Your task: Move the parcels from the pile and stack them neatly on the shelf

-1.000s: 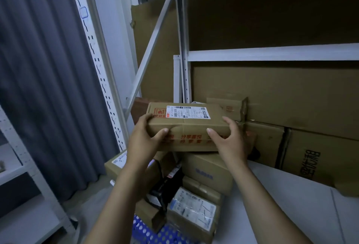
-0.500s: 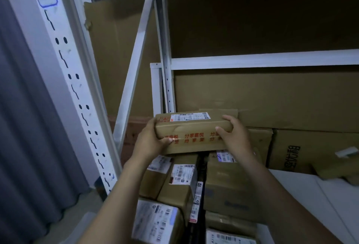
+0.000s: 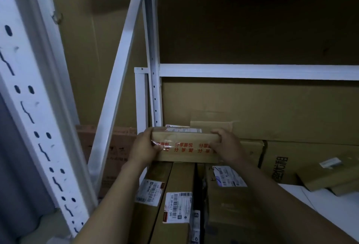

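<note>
Mid-placement, by the look of it: gripping a parcel (image 3: pixel 185 147) at its two short ends, left hand (image 3: pixel 144 149) and right hand (image 3: pixel 229 146), fingers (image 3: pixel 216 133) curled over the top edge and pinching the carton between fingers and thumb. Resting, or very nearly, on top of the boxes (image 3: pixel 174 191) at the left end of the shelf (image 3: pixel 320 205), just beside the white post (image 3: pixel 155 98); impossible to tell whether full weight is down yet.

Judged next: nudge back toward the carton (image 3: pixel 211 127) behind, square the edges to the boxes below, then let go at both ends together.

Long, shallow, brown cardboard; white label on top; clear tape with red print across the near face; no dents visible. Probably rigid and easy to slide.
</note>
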